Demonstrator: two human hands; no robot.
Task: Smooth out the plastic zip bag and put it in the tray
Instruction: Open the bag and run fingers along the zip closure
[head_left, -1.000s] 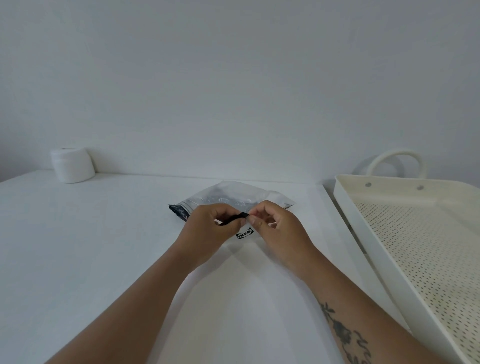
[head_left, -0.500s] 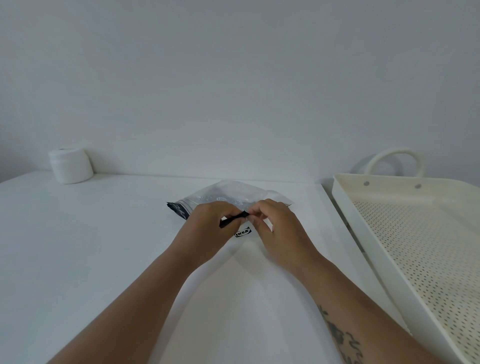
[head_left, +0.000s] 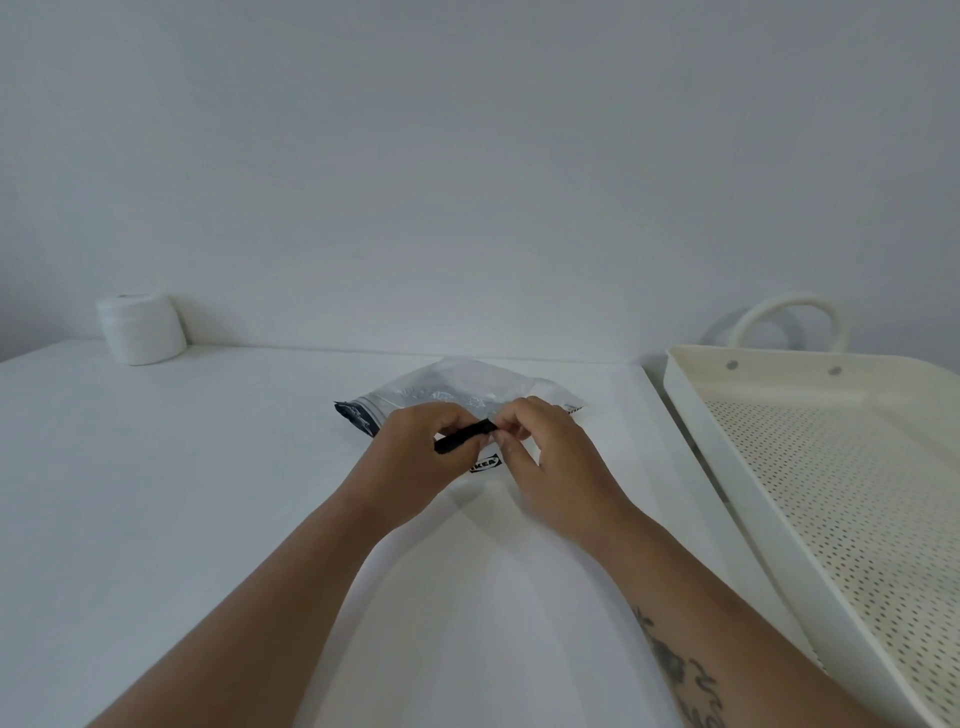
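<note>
A clear, crumpled plastic zip bag (head_left: 457, 387) with a dark zip strip lies on the white table (head_left: 182, 493), a little beyond the middle. My left hand (head_left: 415, 457) and my right hand (head_left: 550, 457) meet at its near edge, both pinching the dark strip between fingers and thumbs. A black logo patch on the bag shows just under the fingers. The hands hide most of the near edge. The cream perforated tray (head_left: 696, 415) stands to the right, with nothing in it.
A white roll (head_left: 140, 328) stands at the back left against the wall. The tray has a looped handle (head_left: 789, 319) at its far end. The table's right edge runs close beside the tray.
The hands have stayed at the bag's near edge. The fingers have shifted slightly along the dark strip, which now tilts up more to the right.
</note>
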